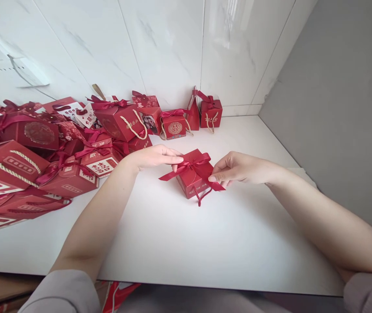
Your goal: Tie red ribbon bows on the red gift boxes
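Observation:
A small red gift box [192,180] sits on the white table, with a twisted red cord handle [200,199] hanging over its near side. Across its top a dark red ribbon [194,164] is tied in a bow, its tails reaching out left and right. My left hand [160,155] is at the box's left, thumb and fingers closed at the ribbon's left loop. From the right, my right hand [234,168] pinches the ribbon's right side between thumb and fingers. The fingertips of both hands partly cover the ribbon.
A heap of red gift boxes [26,163] with bows and rope handles fills the table's left. Several more, such as a small box with gold rope [211,112], stand along the tiled wall [169,48]. A grey wall [342,108] borders the right side.

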Motion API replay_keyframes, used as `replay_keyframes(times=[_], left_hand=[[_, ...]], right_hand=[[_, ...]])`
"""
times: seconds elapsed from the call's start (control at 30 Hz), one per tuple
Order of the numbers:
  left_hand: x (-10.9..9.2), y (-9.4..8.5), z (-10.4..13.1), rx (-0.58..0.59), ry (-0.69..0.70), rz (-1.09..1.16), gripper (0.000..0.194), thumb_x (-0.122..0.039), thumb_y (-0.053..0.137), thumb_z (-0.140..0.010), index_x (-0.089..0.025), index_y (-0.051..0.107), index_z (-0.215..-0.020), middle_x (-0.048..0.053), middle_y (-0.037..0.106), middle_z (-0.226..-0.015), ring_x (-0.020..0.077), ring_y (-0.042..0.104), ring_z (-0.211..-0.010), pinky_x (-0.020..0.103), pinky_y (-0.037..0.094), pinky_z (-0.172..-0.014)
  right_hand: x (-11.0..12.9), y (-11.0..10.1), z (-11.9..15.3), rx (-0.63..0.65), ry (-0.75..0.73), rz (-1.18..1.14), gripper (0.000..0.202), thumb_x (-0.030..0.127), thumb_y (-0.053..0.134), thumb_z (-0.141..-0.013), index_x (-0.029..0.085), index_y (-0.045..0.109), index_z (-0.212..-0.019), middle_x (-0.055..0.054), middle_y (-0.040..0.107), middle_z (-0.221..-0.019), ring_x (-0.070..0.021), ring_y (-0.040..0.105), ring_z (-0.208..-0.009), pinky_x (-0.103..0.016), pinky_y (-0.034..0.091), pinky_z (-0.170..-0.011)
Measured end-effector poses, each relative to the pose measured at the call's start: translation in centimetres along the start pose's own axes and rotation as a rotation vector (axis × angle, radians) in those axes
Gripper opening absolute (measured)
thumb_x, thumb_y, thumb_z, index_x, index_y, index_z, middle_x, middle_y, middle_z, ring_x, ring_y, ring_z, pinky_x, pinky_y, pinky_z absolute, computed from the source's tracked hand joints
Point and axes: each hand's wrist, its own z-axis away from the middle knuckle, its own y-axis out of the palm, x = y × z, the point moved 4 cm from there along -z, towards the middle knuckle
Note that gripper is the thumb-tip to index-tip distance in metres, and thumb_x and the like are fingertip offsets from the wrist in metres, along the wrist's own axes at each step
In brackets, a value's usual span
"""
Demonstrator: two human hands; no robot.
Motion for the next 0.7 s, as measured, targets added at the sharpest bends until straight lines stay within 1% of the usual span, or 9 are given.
replay_keyframes(times=[0.07, 0.2, 0.3, 0.37, 0.43, 0.53, 0.6, 0.7], left_hand=[[-0.1, -0.1, 0.1, -0.017, 0.002, -0.005, 0.042, -0.055, 0.062, -0.084, -0.019, 0.07, -0.065, 0.003, 0.07, -0.117, 0.023, 0.058, -0.121, 0.032, 0.033, -0.111], [-0.1, -0.2, 0.1, -0.064, -0.01, -0.052, 0.045, -0.055, 0.064, -0.081, -0.017, 0.062, -0.058, 0.002, 0.072, -0.106, 0.0225, 0.062, -0.111, 0.032, 0.038, -0.105], [-0.1, -0.2, 0.0, -0.076, 0.01, -0.075, 0.044, -0.054, 0.068, -0.077, -0.017, 0.06, -0.055, 0.003, 0.072, -0.101, 0.0226, 0.063, -0.104, 0.031, 0.042, -0.099], [0.0, -0.1, -0.1, -0.074, 0.028, -0.076, 0.045, -0.054, 0.067, -0.078, -0.017, 0.06, -0.055, 0.004, 0.071, -0.102, 0.0221, 0.062, -0.103, 0.031, 0.043, -0.097], [0.1, -0.1, -0.2, -0.084, 0.035, -0.083, 0.045, -0.055, 0.066, -0.079, -0.017, 0.06, -0.056, 0.004, 0.071, -0.105, 0.0216, 0.062, -0.103, 0.031, 0.042, -0.096], [0.1, 0.0, -0.2, -0.08, 0.034, -0.078, 0.043, -0.054, 0.063, -0.081, -0.016, 0.063, -0.061, 0.004, 0.071, -0.109, 0.0212, 0.063, -0.102, 0.031, 0.042, -0.097], [0.0, 0.1, -0.1, -0.06, 0.021, -0.076, 0.042, -0.055, 0.062, -0.082, -0.017, 0.065, -0.064, 0.004, 0.072, -0.108, 0.0214, 0.063, -0.102, 0.032, 0.041, -0.098], [-0.3, 0.1, 0.1, -0.064, -0.011, -0.12, 0.042, -0.056, 0.062, -0.081, -0.017, 0.068, -0.067, 0.004, 0.072, -0.107, 0.0228, 0.063, -0.106, 0.033, 0.04, -0.101]], right_hand=[[0.0, 0.3, -0.2, 0.013, -0.017, 0.004, 0.033, 0.053, 0.078, -0.07, 0.021, 0.071, -0.07, -0.002, 0.067, -0.071, -0.0165, 0.061, -0.067, -0.032, 0.048, -0.068], [0.1, 0.4, -0.3, 0.035, -0.036, 0.006, 0.032, 0.05, 0.075, -0.075, 0.021, 0.065, -0.066, 0.0, 0.062, -0.069, -0.0138, 0.057, -0.063, -0.03, 0.046, -0.065], [0.1, 0.2, -0.3, 0.067, -0.037, 0.001, 0.032, 0.049, 0.073, -0.077, 0.021, 0.063, -0.065, 0.0, 0.059, -0.068, -0.0141, 0.056, -0.063, -0.031, 0.049, -0.065], [-0.1, -0.1, -0.4, 0.076, -0.024, 0.001, 0.033, 0.05, 0.074, -0.076, 0.021, 0.063, -0.065, -0.001, 0.061, -0.069, -0.0149, 0.058, -0.063, -0.032, 0.05, -0.065], [-0.2, -0.4, -0.4, 0.043, -0.005, 0.013, 0.034, 0.052, 0.074, -0.076, 0.021, 0.064, -0.066, -0.002, 0.065, -0.071, -0.0164, 0.063, -0.064, -0.032, 0.05, -0.066], [0.0, -0.6, -0.3, -0.051, 0.03, 0.022, 0.04, 0.06, 0.071, -0.076, 0.02, 0.069, -0.072, -0.005, 0.071, -0.076, -0.0192, 0.067, -0.066, -0.033, 0.051, -0.067], [0.2, -0.2, -0.2, -0.085, 0.06, 0.029, 0.045, 0.064, 0.07, -0.075, 0.018, 0.071, -0.073, -0.007, 0.073, -0.074, -0.0205, 0.068, -0.066, -0.033, 0.052, -0.066], [0.4, 1.0, 0.1, -0.079, 0.095, 0.088, 0.046, 0.063, 0.07, -0.075, 0.018, 0.07, -0.069, -0.007, 0.072, -0.069, -0.0198, 0.068, -0.066, -0.031, 0.051, -0.064]])
